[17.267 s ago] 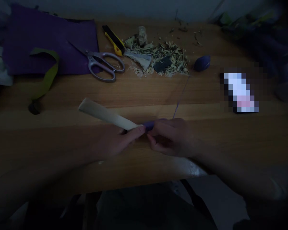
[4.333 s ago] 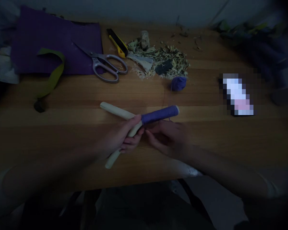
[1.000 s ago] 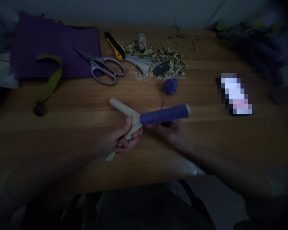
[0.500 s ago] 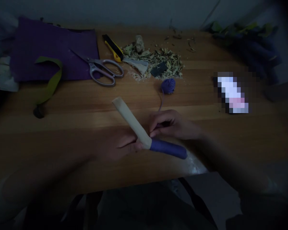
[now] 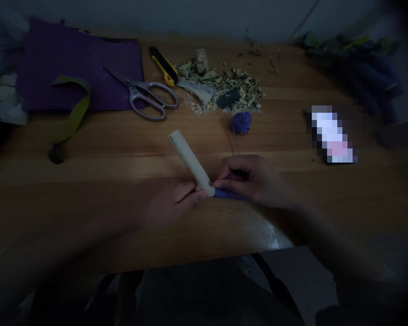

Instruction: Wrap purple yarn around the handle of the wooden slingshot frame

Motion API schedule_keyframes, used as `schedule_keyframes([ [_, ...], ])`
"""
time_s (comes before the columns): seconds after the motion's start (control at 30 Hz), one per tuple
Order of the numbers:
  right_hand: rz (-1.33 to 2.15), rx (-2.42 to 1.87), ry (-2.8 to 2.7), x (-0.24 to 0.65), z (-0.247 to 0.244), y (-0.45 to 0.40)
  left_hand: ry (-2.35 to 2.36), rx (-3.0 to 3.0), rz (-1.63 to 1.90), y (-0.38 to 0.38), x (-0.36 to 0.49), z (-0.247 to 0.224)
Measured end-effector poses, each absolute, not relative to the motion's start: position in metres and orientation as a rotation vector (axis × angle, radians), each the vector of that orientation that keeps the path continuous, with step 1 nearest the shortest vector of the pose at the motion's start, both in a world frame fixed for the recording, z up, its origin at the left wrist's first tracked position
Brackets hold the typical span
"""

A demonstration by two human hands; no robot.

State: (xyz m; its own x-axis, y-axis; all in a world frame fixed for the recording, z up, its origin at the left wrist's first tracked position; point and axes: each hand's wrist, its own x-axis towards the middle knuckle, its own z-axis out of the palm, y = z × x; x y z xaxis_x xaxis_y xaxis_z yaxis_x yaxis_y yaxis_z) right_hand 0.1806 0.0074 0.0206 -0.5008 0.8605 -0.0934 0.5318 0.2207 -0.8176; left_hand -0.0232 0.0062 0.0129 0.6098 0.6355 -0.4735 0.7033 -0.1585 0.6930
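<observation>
A peeled, pale forked stick [image 5: 192,158] points up and away from me, and its other visible branch is covered by a blue-purple wrapping [image 5: 226,194]. My left hand [image 5: 172,199] is closed around the stick near the fork, with the thumb just below the joint; what lies inside the palm is hidden. Over the wrapped branch, my right hand [image 5: 255,181] pinches a thin purple cord [image 5: 236,175] close to the fork and covers the branch's far end. The cord runs back to a small purple ball of cord [image 5: 241,122] on the table.
Scissors [image 5: 151,99] lie partly on a purple sheet [image 5: 81,68], beside a green strip [image 5: 76,115]. A yellow utility knife [image 5: 165,68] rests by a heap of shavings [image 5: 238,86]. A blurred-out phone [image 5: 333,136] lies right, before a dark blue bundle [image 5: 370,77].
My right hand has moved down and right, now covering the wrapped branch's end. The forked stick has turned slightly and shifted right and up with my left hand.
</observation>
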Motion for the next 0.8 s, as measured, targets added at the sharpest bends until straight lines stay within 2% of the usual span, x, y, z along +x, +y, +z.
schedule_keyframes([
  [0.67,0.130,-0.869,-2.510,0.175,0.005,-0.005,1.181,1.349,0.287,0.001,-0.021,0.003],
  [0.8,0.029,-0.825,-2.556,0.172,0.000,-0.006,1.166,1.214,0.340,0.000,-0.021,-0.002],
])
